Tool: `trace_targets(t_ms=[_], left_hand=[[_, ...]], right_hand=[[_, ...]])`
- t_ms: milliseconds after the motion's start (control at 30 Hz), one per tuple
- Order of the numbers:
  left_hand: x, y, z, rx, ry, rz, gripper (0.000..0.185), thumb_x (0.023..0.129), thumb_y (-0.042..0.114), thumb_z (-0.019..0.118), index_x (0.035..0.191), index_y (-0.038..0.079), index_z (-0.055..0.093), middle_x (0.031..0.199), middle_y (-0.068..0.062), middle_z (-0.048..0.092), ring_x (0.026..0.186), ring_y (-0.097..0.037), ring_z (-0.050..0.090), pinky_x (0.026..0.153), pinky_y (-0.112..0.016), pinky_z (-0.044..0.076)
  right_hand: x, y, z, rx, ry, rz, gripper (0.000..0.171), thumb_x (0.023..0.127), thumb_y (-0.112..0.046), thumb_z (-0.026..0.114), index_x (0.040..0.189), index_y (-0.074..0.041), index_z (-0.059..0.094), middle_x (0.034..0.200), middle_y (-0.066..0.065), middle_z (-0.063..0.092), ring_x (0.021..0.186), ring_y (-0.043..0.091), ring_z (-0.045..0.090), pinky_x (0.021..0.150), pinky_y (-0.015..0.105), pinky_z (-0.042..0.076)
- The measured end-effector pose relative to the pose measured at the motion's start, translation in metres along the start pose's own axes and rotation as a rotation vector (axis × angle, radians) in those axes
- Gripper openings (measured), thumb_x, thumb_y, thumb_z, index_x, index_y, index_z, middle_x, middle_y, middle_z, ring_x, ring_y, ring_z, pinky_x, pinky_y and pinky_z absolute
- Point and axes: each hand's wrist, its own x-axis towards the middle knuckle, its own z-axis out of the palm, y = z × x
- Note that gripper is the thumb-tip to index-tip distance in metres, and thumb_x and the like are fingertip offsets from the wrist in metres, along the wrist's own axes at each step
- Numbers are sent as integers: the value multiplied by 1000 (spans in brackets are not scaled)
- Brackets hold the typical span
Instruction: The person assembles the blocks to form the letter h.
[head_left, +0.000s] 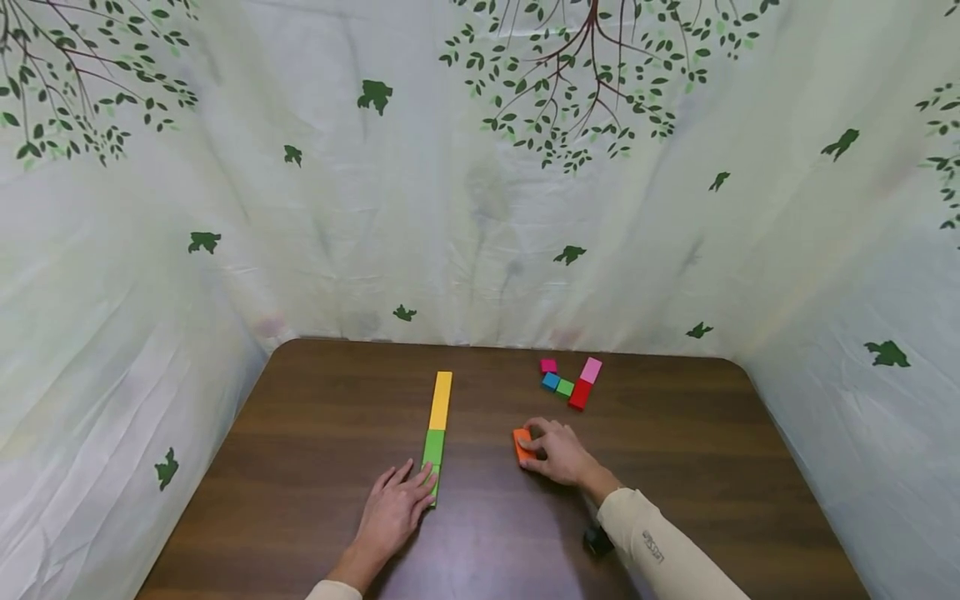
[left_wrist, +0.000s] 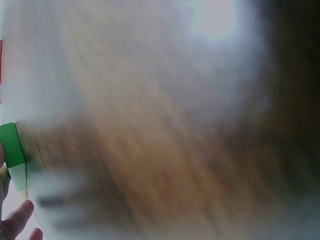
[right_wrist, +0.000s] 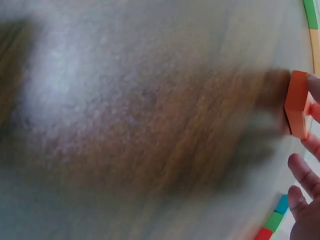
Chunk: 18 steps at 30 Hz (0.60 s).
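Observation:
On the brown table, a straight row runs away from me: a yellow block point(head_left: 441, 400) at the far end, then a green block point(head_left: 433, 447) and a second green one nearer, partly covered by fingers. My left hand point(head_left: 392, 510) rests its fairly straight fingers on that near green piece point(left_wrist: 12, 145). To the right of the row, my right hand point(head_left: 557, 452) pinches an orange block point(head_left: 522, 447) between thumb and fingers, at the table top. The right wrist view shows the orange block point(right_wrist: 298, 104) at its edge, with the fingertips on it.
Behind the right hand lies a group of blocks: magenta point(head_left: 549, 366), blue point(head_left: 551, 381), small green point(head_left: 566, 388), red point(head_left: 580, 394) and pink point(head_left: 591, 370). A small black object point(head_left: 597, 542) sits by the right wrist. A leaf-patterned curtain point(head_left: 480, 208) hangs beyond the table point(head_left: 337, 400).

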Motion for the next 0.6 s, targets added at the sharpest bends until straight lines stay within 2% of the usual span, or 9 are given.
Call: trace_targets(t_ms=[167, 400, 600], left_hand=[[0, 0, 2, 11, -6, -7, 32, 84, 26, 71, 114, 14, 73, 125, -1, 65, 120, -33, 57, 100, -52, 41], [0, 0, 3, 29, 1, 4, 32, 84, 26, 72, 114, 14, 73, 125, -1, 65, 121, -34, 56, 99, -52, 41], [1, 1, 3, 28, -1, 4, 32, 84, 25, 72, 114, 13, 73, 125, -2, 65, 121, -34, 56, 99, -52, 41]], right_hand=[[-4, -2, 1, 21, -19, -36, 41, 85, -31, 74, 118, -8, 69, 126, 9, 51, 113, 32, 48, 94, 51, 39], [-10, -7, 6, 83, -66, 23, 47, 83, -38, 75, 121, -11, 68, 125, 6, 53, 114, 26, 48, 100, 48, 41], [-13, -9, 7, 59, -52, -33, 46, 85, -36, 74, 122, -9, 67, 126, 7, 52, 112, 24, 48, 98, 46, 43]])
